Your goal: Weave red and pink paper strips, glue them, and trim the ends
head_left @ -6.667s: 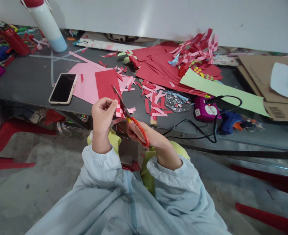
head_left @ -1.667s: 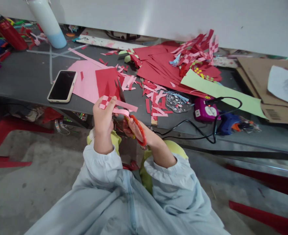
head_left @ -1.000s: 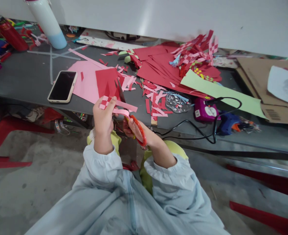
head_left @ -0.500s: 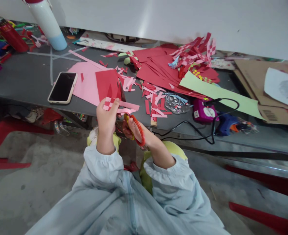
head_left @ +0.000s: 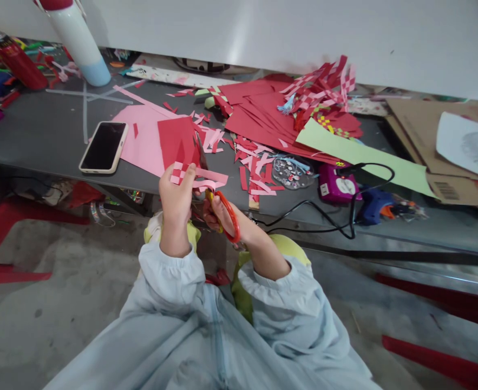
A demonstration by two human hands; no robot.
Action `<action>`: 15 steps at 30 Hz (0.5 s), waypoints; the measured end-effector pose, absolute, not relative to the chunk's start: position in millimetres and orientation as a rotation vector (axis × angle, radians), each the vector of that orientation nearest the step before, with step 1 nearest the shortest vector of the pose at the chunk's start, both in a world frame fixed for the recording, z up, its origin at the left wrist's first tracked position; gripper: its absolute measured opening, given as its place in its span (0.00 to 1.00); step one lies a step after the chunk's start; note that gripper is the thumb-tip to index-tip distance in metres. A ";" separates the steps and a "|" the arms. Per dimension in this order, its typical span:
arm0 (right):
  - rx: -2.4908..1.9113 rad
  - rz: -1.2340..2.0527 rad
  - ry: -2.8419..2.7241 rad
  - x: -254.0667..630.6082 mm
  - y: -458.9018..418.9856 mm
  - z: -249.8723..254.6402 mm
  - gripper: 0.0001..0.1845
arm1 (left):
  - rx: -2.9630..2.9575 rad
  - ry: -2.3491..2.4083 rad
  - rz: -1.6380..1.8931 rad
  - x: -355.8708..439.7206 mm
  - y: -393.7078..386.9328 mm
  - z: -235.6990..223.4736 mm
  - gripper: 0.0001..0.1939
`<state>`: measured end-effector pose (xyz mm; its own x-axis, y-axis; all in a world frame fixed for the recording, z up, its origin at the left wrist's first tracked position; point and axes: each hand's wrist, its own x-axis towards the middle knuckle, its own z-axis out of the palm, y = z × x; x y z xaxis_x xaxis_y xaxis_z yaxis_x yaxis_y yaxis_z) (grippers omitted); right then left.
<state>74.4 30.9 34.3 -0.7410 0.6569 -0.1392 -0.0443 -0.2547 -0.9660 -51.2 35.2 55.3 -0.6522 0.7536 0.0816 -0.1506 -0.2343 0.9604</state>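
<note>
Between thumb and fingers, my left hand (head_left: 176,192) pinches a pink-and-red woven paper piece (head_left: 177,172) with a checkered face. Loose pink strips (head_left: 212,176) stick out from it to the right. My right hand (head_left: 214,213) grips scissors (head_left: 231,219) with red and yellow handles. Their dark blades (head_left: 200,149) point up and away, close beside the woven piece; whether they touch a strip I cannot tell. Behind the hands, a red paper sheet (head_left: 176,138) lies on a larger pink sheet (head_left: 139,138). Cut red and pink scraps (head_left: 259,165) are strewn to the right.
A phone (head_left: 104,147) lies at the left, with a white-and-blue bottle (head_left: 80,49) and a red can (head_left: 17,62) behind it. Red paper (head_left: 259,114), a green strip (head_left: 360,157), a purple box (head_left: 336,184) with a black cable, and cardboard (head_left: 458,187) occupy the right.
Both hands hold nearly the same position. The scissor blades look slightly shifted beside the paper, and the whole view has moved a little.
</note>
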 end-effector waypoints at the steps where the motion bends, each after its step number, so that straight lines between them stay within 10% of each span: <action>1: -0.745 2.059 -1.524 74.1 31.5 32.6 0.31 | 0.742 1.423 1.938 -51.4 35.7 54.9 0.20; 15: -0.723 2.074 -1.521 73.7 33.9 25.6 0.31 | 0.796 1.546 1.901 -56.6 38.7 45.5 0.24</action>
